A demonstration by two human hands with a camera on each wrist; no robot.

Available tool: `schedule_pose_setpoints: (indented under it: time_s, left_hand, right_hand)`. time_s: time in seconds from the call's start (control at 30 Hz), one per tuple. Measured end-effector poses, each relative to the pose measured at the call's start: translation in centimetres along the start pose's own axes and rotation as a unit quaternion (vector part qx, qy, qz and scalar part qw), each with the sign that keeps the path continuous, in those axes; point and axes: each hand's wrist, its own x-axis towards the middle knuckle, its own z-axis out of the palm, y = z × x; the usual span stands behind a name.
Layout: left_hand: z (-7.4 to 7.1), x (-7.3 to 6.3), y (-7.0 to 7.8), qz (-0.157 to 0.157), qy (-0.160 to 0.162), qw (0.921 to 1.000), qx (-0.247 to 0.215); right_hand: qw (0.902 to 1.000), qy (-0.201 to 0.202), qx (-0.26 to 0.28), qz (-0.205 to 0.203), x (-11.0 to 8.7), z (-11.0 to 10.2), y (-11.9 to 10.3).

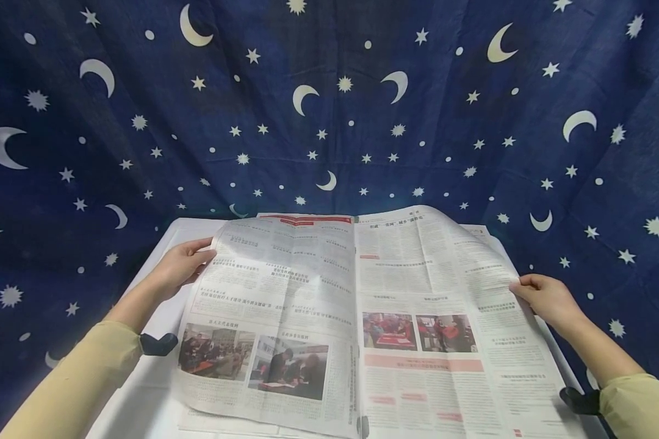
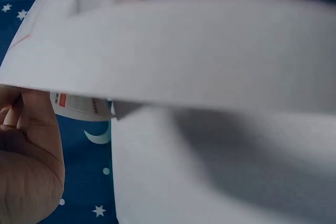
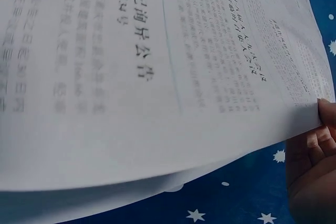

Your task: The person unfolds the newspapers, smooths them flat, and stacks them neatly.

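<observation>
A newspaper (image 1: 412, 277) lies spread open in the head view, with printed columns, colour photos and a centre fold. My left hand (image 1: 183, 265) pinches its left edge near the upper corner, and that page is lifted and bowed. On the other side, my right hand (image 1: 549, 302) grips the right edge between thumb and fingers. In the left wrist view the raised sheet (image 2: 157, 56) covers the fingertips of the left hand (image 2: 31, 156). The right wrist view shows the right thumb on top of the page (image 3: 199, 129), its fingers beneath.
Under the newspaper is a white tabletop (image 1: 143, 384), seen along the left side. More sheets (image 1: 269, 430) stick out below the left page. A dark blue cloth (image 1: 329, 73) with moons and stars hangs behind the table. Dark bands (image 1: 159, 344) sit on both wrists.
</observation>
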Motion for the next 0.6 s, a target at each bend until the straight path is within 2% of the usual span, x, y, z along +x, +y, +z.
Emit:
schedule_pose_setpoints:
  time_s: [0.23,0.6]
  left_hand:
    - [0.3,0.6,-1.9,-0.018,-0.009,0.9998,0.000]
    - [1.5,1.7,-4.7,-0.081,0.000,0.9957,0.045]
  right_hand:
    - [0.9999,-0.001,-0.005,0.010,0.3,-0.1,0.6]
    - [0.9998,-0.008,-0.011,0.017,1.6,0.4,3.1]
